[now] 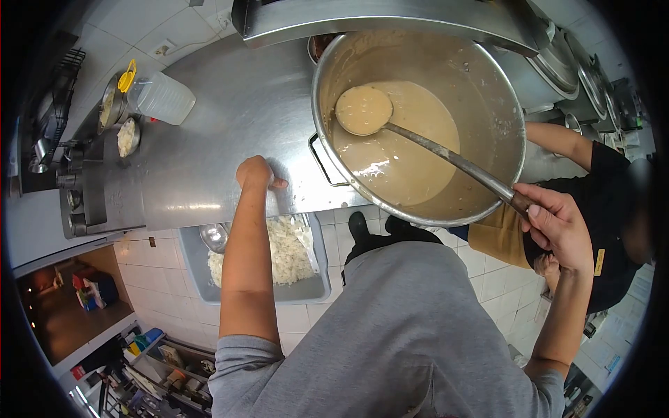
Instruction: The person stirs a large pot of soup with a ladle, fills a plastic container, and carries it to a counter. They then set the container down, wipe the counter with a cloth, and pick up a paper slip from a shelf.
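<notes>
Stainless steel worktop (209, 160) fills the upper left and centre of the frame. A big round steel pot (418, 125) of beige, creamy liquid sits at its edge, upper centre-right, tilted toward the camera. Below the worktop edge, lower centre-left: grey plastic tub (306, 289) of white shredded food, with a round metal scoop lying in it at the left end.

Long-handled metal ladle (432, 150): bowl full, resting in the liquid at the pot's upper left; handle runs diagonally down-right across the pot and over the rim. Right hand (554, 226) is wrapped around the dark handle end just outside the rim, centre-right. So the long axis points from that hand up-left into the pot; the right hand is the only one on it.

Left hand (254, 174) is curled, knuckles pressed on the bare worktop just left of the pot's side handle. Holds nothing as far as I can tell.

Clear plastic jug with yellow clip (164, 97) and two small steel bowls (118, 118) sit upper left, well apart from both hands.

Another person in a black top stands at far right, arm (557, 139) reaching behind the pot.
</notes>
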Demonstrator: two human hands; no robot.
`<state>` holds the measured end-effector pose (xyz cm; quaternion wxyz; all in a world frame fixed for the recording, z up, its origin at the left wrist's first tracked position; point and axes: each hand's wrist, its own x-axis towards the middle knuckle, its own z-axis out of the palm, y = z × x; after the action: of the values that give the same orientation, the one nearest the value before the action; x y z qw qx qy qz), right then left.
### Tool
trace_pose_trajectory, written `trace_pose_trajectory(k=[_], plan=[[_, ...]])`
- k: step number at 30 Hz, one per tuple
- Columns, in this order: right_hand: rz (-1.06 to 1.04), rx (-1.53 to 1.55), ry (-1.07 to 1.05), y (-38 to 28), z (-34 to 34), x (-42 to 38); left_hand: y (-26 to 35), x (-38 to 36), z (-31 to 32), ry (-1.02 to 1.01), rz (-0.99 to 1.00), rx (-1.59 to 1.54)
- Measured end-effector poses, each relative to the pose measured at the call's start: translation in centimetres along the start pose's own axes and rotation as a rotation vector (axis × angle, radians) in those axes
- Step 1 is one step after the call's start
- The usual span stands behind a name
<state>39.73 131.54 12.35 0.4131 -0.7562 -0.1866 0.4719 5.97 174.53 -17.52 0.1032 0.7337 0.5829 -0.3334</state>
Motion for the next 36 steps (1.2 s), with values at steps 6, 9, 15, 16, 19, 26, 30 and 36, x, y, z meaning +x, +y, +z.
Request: trace_pose_trajectory(k=[6, 9, 15, 16, 19, 26, 30, 36], plan=[[-0.082, 0.003, 0.031, 1.5, -0.5, -1.5, 0.0, 0.1, 0.0, -0.014, -0.022, -0.019], [-0.090, 0.046, 0.048, 2.1, -0.7, -2.3, -0.3, 0.7, 0.3, -0.026, -0.011, -0.018], [-0.061, 0.184, 0.039, 3.0, -1.2, -3.1, -0.1, 0.2, 0.2, -0.007, -0.011, -0.024], [-0.053, 0.225, 0.030, 3.0, -1.2, -3.1, -0.1, 0.1, 0.1, 0.003, -0.002, -0.016], [-0.050, 0.168, 0.058, 2.8, -1.3, -3.1, -0.1, 0.1, 0.3, 0.025, 0.002, -0.006], [-0.051, -0.157, 0.125, -0.8, -1.1, -2.8, -0.2, -0.4, 0.6, 0.043, 0.015, -0.010], [-0.257, -0.574, 0.222, -1.9, -0.5, -2.4, -0.3, -0.9, 0.2, 0.046, 0.018, -0.014], [-0.494, -1.300, 0.284, -5.4, 1.4, -3.3, -0.3, -0.6, 0.7, 0.046, 0.006, -0.030]])
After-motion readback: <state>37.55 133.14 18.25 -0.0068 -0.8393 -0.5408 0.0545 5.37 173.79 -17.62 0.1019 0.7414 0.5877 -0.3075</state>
